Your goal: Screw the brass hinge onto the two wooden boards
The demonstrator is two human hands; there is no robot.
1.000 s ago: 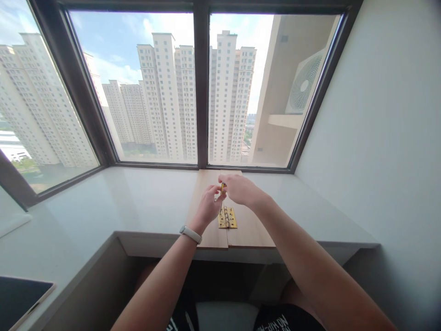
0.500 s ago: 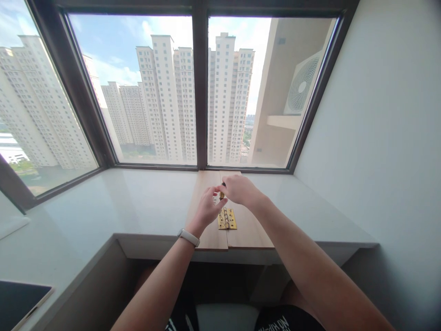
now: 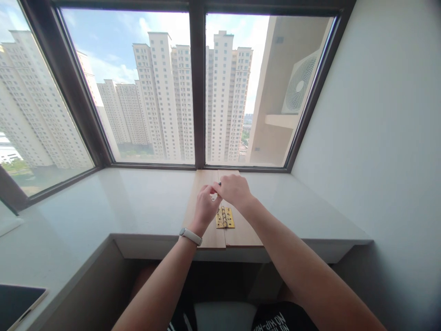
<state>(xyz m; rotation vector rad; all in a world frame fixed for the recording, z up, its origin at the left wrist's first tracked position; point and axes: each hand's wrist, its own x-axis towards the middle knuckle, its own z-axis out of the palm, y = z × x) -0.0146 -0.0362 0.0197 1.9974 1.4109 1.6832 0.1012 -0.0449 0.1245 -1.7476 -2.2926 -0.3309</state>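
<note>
A brass-coloured butterfly hinge (image 3: 225,217) lies open across the seam between two pale wooden boards (image 3: 241,235). Just beyond it, my left hand (image 3: 206,207) is closed in a pinch, its fingertips meeting those of the other hand. My right hand (image 3: 234,189) is curled from above around a small dark-and-yellow thing (image 3: 219,184). Only a sliver of that thing shows between the fingers, so its kind is unclear. What the left fingertips hold is hidden. Small bits on the board beneath the hands are too small to make out.
The boards rest on a white sill (image 3: 148,202) below dark-framed windows (image 3: 200,92). A plain wall (image 3: 379,115) rises at the right. A dark-screened device (image 3: 20,303) lies at lower left. The sill's front edge runs just before my legs.
My hands have drawn closer together, and the dark-and-yellow thing is more covered by my right fingers. The view has shifted slightly. The hinge stays in place on the boards.
</note>
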